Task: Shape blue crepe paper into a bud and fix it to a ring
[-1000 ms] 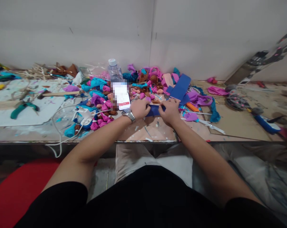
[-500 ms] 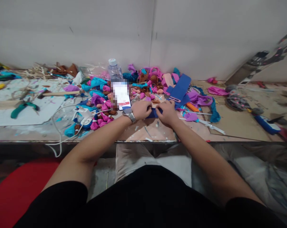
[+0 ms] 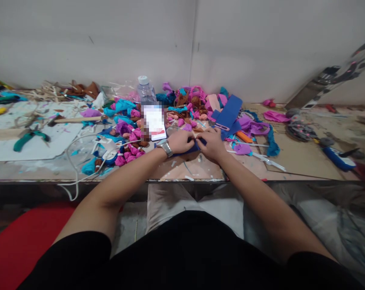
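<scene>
A dark blue paper strip point(image 3: 186, 152) lies low over the table edge area, partly under my fingers. My left hand point(image 3: 180, 141), with a watch at the wrist, is closed on it, thumb and fingertips pinched. Close by on the right, my right hand point(image 3: 211, 141) also pinches the strip, its fingertips nearly meeting those of the left. What the fingertips cover is hidden. Beyond my right hand lie a larger folded blue paper piece point(image 3: 230, 110) and a pink-edged cutter or clip-like tool point(image 3: 222, 127) on it.
A phone point(image 3: 154, 121) leans before a clear bottle point(image 3: 146, 89). Crumpled pink, blue and brown paper pieces point(image 3: 134, 151) crowd the table. Left are a hammer point(image 3: 78, 119), green-handled pliers point(image 3: 26, 139) and a white cable point(image 3: 76, 177). Cardboard point(image 3: 303, 157) lies right.
The blue strip has shifted left, so more of it shows beneath my left hand and less between the hands. My fingertips have come slightly closer together.
</scene>
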A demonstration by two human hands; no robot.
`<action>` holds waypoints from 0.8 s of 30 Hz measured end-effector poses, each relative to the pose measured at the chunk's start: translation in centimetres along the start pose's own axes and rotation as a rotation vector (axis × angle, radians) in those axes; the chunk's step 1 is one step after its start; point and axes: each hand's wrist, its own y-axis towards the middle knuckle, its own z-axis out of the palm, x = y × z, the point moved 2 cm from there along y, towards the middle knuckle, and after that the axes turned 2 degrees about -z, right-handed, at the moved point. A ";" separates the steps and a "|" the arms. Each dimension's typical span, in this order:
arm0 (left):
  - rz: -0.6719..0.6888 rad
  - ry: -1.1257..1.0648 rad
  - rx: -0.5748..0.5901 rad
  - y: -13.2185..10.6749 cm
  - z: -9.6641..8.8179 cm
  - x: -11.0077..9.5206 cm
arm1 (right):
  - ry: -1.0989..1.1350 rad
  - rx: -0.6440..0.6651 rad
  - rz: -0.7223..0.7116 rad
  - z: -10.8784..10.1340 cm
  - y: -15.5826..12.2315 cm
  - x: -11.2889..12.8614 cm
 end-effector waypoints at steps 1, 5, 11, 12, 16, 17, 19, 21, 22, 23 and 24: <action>-0.003 -0.019 0.003 0.0 0.0 0.0 | 0.002 -0.003 -0.003 0.0 0.0 0.0; 0.001 -0.080 -0.005 0.0 0.1 0.1 | 0.022 -0.012 -0.025 -0.1 -0.1 0.0; -0.011 -0.145 0.007 0.2 0.3 0.4 | 0.033 -0.049 -0.026 -0.1 -0.1 -0.1; -0.018 -0.151 0.011 0.2 0.3 0.4 | 0.031 -0.051 -0.032 -0.1 -0.1 -0.1; -0.045 -0.184 0.010 0.3 0.4 0.7 | 0.021 -0.047 -0.064 -0.2 -0.1 0.1; -0.047 -0.192 0.008 0.3 0.4 0.8 | 0.018 -0.045 -0.068 -0.2 -0.1 0.1; -0.049 -0.204 0.007 0.4 0.5 0.9 | 0.013 -0.045 -0.077 -0.3 -0.2 0.2; -0.061 -0.215 0.010 0.4 0.5 1.0 | 0.010 -0.041 -0.083 -0.3 -0.2 0.2; -0.069 -0.222 0.013 0.4 0.6 1.0 | 0.009 -0.036 -0.079 -0.3 -0.2 0.2; -0.076 -0.230 0.019 0.4 0.6 1.0 | 0.009 -0.030 -0.072 -0.3 -0.2 0.2; -0.082 -0.240 0.024 0.5 0.6 1.0 | 0.011 -0.022 -0.064 -0.3 -0.2 0.1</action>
